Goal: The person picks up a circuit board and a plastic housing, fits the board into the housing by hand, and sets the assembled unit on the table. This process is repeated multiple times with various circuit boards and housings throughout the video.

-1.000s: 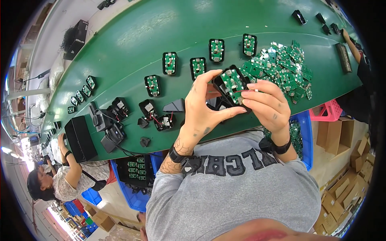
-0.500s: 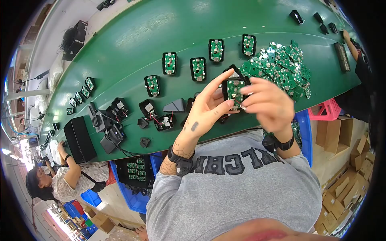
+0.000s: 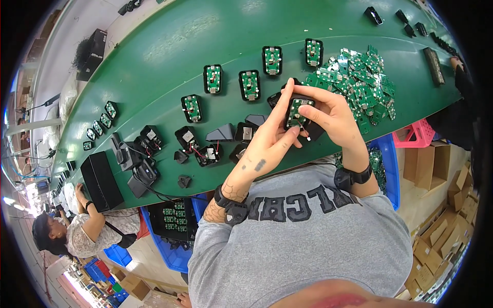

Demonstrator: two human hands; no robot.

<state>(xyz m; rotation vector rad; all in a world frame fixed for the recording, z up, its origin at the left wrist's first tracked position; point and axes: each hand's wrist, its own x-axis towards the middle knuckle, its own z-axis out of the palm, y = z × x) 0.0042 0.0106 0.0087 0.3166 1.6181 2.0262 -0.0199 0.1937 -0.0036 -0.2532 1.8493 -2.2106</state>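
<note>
Between my two hands is a black plastic housing with a green circuit board in it. My left hand grips its left side, thumb at the lower end and fingers stretched along the edge. My right hand wraps the far and right side, its thumb lying on the board. A short wire with a white connector hangs from the lower end. Beyond my hands, several housings with boards stand in loose rows. A heap of loose green circuit boards lies just right of them.
Left of my hands lie open housings with red wires and a grey-black wedge-shaped cover. Farther left are a black box and black devices with cables. Blue bins stand below the table edge. A person works at left.
My right hand has moved from over the board's right side to wrap the housing, its thumb now on the board. The loose wire hangs free below. The view has shifted slightly.
</note>
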